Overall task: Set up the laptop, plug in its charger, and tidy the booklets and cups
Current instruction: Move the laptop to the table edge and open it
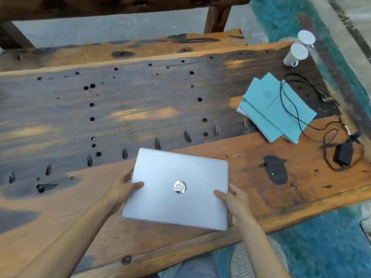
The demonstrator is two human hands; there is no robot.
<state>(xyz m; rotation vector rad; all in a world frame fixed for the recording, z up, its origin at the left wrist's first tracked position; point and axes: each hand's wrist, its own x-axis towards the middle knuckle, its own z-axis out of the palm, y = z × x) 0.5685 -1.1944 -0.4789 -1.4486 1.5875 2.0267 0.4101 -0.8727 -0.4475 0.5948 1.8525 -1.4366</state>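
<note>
The wide middle and left of the worktop (pixel 140 109) lie bare, giving a hand open passage there. The closed laptop (pixel 177 189) takes up the near edge at centre. The right end is crowded: booklets (pixel 275 109) lie fanned with a black cable (pixel 291 109) looped over them, the charger brick (pixel 344 153) sits just beside them nearer the right edge, and two white cups (pixel 299 49) stand at the far corner.

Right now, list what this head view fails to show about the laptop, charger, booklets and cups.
- laptop: lid closed, so screen, keyboard and ports are hidden; left hand and right hand cover its side edges.
- charger: cable's plug end too small and blurred.
- booklets: cover print illegible, count unclear.
- cups: contents not visible.
</note>
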